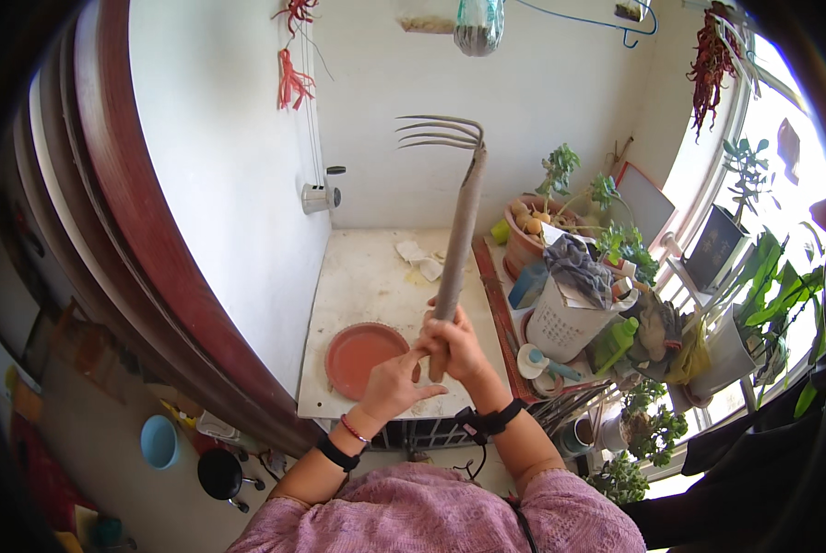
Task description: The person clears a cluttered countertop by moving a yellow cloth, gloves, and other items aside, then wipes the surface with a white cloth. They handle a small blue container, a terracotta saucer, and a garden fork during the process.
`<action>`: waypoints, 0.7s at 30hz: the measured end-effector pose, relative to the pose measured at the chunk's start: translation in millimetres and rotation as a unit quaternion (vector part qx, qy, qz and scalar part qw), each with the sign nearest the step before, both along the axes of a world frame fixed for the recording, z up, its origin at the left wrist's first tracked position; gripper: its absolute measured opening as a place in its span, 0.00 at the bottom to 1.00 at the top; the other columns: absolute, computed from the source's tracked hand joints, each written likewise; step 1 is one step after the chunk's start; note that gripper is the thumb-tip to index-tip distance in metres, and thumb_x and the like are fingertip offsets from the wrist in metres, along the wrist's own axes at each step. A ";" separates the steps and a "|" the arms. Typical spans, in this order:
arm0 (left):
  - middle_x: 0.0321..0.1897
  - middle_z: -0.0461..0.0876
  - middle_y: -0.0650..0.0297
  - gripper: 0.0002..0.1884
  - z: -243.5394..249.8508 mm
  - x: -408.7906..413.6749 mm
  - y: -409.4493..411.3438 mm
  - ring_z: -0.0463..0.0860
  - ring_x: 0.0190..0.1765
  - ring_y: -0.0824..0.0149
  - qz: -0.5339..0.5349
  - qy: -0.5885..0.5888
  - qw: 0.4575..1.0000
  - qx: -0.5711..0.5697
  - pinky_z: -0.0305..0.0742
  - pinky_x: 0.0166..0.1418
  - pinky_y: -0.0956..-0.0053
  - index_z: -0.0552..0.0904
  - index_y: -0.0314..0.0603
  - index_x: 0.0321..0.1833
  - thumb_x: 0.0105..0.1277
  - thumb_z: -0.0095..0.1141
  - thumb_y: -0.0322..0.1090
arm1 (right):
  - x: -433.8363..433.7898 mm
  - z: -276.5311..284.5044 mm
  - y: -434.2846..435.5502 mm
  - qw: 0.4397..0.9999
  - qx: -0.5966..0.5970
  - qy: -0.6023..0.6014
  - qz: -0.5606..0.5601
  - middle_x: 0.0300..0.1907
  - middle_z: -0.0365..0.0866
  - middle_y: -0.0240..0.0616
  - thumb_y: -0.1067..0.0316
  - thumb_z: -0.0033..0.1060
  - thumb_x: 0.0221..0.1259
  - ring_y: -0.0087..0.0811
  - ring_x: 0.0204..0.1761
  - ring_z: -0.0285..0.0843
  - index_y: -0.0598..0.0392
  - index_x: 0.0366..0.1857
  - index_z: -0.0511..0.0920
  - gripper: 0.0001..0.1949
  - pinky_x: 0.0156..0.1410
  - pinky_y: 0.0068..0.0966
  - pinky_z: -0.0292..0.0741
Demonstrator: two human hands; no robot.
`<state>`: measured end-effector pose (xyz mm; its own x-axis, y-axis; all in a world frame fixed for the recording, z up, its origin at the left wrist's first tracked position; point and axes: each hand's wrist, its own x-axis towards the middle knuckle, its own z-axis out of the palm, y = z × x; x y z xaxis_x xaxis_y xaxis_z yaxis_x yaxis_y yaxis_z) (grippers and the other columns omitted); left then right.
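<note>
My right hand (458,345) grips the lower part of a round handle on a garden cultivator fork (463,228). The tool stands nearly upright in front of me. Several thin curved metal tines at its top bend off to the left. Close against the right hand is my left hand (392,387), its thumb apart from the fingers and its fingertips at the right hand's fingers. Whether those fingertips also touch the handle is hard to tell. Beneath the hands, a round terracotta-coloured plant saucer (364,359) lies on a white, stained tabletop (358,283).
Crumpled white paper (420,260) lies farther back on the tabletop. To the right stand a terracotta pot (523,245), a white bucket (565,321) topped with grey cloth, and a green bottle (613,342). A hand-crank winch (320,198) is on the left wall. Dried chillies (712,69) hang upper right.
</note>
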<state>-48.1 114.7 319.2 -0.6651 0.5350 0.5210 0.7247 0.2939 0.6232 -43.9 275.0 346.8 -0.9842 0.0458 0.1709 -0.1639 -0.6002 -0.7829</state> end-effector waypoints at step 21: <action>0.27 0.81 0.68 0.07 -91.0 9.2 -131.9 0.76 0.31 0.79 0.119 -0.302 0.933 0.154 0.74 0.37 0.81 0.83 0.32 0.43 0.69 0.58 0.30 | -12.1 -73.3 75.5 0.784 0.493 -0.074 -0.370 0.24 0.75 0.34 0.62 0.69 0.55 0.23 0.21 0.74 0.59 0.46 0.75 0.18 0.27 0.23 0.71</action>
